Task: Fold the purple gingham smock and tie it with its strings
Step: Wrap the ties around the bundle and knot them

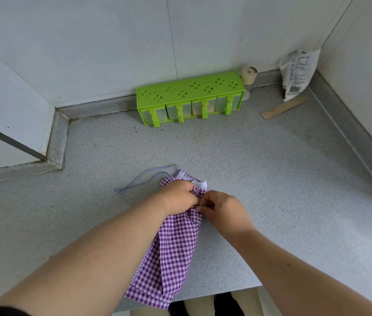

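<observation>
The purple gingham smock [171, 254] lies folded into a long narrow strip on the grey countertop [271, 179], its near end reaching the counter's front edge. A white lining patch [200, 184] shows at its far end. My left hand [179, 197] grips the bunched cloth near that far end. My right hand [222, 209] pinches the fabric right beside it, fingertips meeting the left hand's. A thin blue-grey string [145, 177] loops out from the far end to the left and lies loose on the counter.
A green spice rack [189, 96] with several clear drawers stands against the back wall. Beside it are a small capped jar [249, 76], a white printed bag [298, 74] in the right corner, and a flat wooden stick [283, 108]. A raised ledge [57, 142] borders the left.
</observation>
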A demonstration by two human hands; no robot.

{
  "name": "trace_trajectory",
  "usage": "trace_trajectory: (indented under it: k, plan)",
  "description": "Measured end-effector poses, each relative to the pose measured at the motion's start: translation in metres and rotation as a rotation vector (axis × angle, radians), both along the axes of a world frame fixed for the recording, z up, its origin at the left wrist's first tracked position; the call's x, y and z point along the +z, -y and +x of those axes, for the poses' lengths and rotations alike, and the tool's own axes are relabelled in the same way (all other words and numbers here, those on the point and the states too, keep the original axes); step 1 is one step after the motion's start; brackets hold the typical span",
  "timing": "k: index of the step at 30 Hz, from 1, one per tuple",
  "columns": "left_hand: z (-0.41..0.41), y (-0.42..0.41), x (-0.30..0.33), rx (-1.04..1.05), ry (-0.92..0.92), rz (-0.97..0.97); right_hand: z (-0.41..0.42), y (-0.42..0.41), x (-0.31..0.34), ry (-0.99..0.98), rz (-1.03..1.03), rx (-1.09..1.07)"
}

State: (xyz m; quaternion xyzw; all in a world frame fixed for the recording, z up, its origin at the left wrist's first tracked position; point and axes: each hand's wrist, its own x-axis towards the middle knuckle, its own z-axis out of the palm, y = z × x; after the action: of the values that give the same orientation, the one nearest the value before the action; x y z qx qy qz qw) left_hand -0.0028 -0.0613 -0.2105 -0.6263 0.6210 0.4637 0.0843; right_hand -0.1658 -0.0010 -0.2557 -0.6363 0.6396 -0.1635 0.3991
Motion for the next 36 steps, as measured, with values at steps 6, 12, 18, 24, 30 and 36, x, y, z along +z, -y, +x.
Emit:
trace_trajectory:
  k: [6, 12, 18, 24, 30, 36]
  plan:
    - [0.002, 0.003, -0.003, 0.052, -0.033, 0.002, -0.007, -0.005, -0.009, -0.07, -0.227, 0.123]
    - [0.008, -0.001, -0.008, 0.043, -0.073, -0.041, -0.02, -0.015, -0.002, -0.161, -0.241, 0.363]
    - [0.012, -0.009, -0.004, -0.022, -0.048, -0.166, -0.018, -0.012, 0.009, -0.19, -0.026, 0.487]
    - [0.016, -0.019, 0.004, -0.018, -0.059, -0.259, -0.023, -0.009, 0.02, -0.174, 0.053, 0.59]
    - [0.015, -0.024, 0.008, -0.046, -0.094, -0.266, -0.009, -0.012, 0.015, -0.173, 0.066, 0.222]
    - [0.017, -0.027, 0.003, -0.015, -0.103, -0.278, 0.011, -0.011, 0.009, -0.182, 0.112, 0.173]
